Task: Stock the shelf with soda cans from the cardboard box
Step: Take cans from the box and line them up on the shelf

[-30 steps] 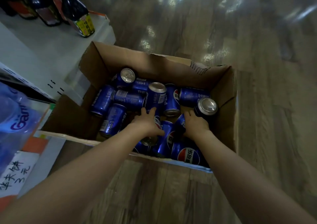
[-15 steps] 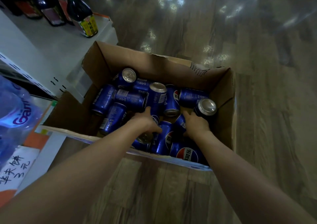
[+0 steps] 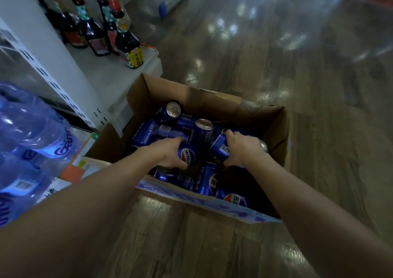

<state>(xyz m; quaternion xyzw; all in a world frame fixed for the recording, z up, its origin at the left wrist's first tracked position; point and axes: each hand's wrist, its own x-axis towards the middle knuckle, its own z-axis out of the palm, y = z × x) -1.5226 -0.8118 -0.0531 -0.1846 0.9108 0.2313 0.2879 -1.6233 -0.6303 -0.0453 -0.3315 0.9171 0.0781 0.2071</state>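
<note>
dark sauce btls (image 3: 127, 43) top left, wrapped water btls (image 3: 32, 133) left, glossy wood floor (image 3: 276, 64)

Both arms bare along the whole visible length: L forearm (image 3: 85, 214) & R forearm (image 3: 308, 214) look broad at the btm edge of view, narrowing twd the wrists. L hand (image 3: 168, 154) & R hand (image 3: 238, 148) bare too, fingers (image 3: 230, 133) short & rounded. Dim light + blur hide finer detail, e.g. nails.

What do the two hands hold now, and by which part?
The left hand grips a soda can around its body; the right hand grips a second can, also around its body.
</note>
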